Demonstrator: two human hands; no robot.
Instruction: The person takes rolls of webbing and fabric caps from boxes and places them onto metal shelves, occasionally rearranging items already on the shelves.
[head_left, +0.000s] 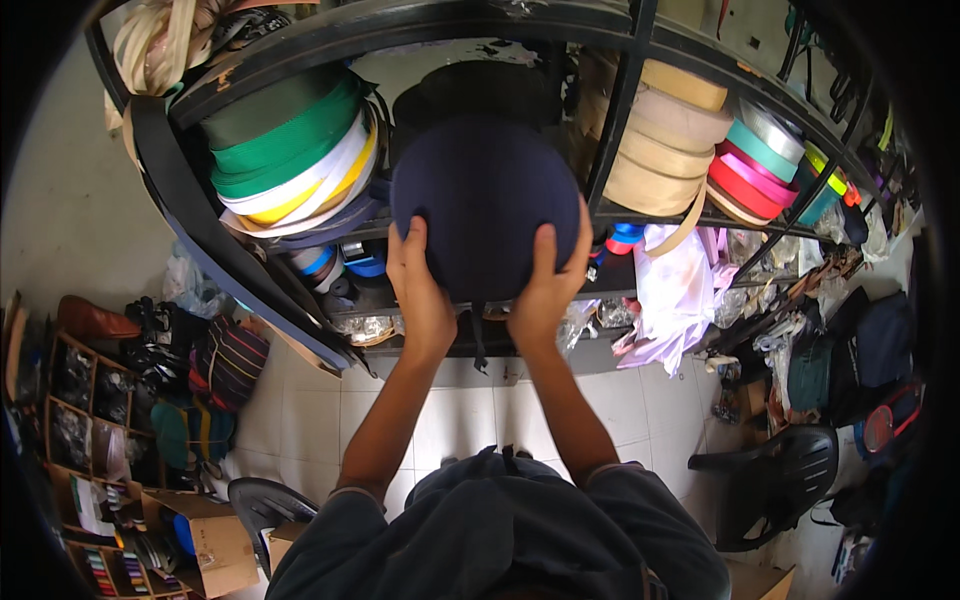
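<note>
1. Head view, looking down: both bare hands hold up one big dark navy roll of webbing in front of a black metal shelf rack.
2. Navy roll: large round disc, flat face toward the camera, matte, very dark blue, fine concentric winding just visible. No label seen. It covers most of the middle shelf bay, near chest-to-head height, above the white tiled floor.
3. Left hand: grasping the roll at its lower left edge, fingers up along the face, palm under the rim. Grip firm, clenched on the roll.
4. Right hand: grasping the lower right edge, fingers spread up the face, thumb side outward. Also closed on the roll.
5. Behind the navy roll sits a black roll, partly hidden, just above and touching or nearly so; cannot tell which.
6. Left of it: tilted stack of rolls in dark green, bright green, white, yellow, navy, leaning on the shelf.
7. Right of the rack upright: beige rolls stacked, then pink, red and teal rolls further right.
8. Lower shelf: small blue spools, clear plastic bags, white-pink cloth hanging over the edge.
9. Floor: black plastic chair lower right, cardboard box lower left, striped bags by the left wall.
</note>
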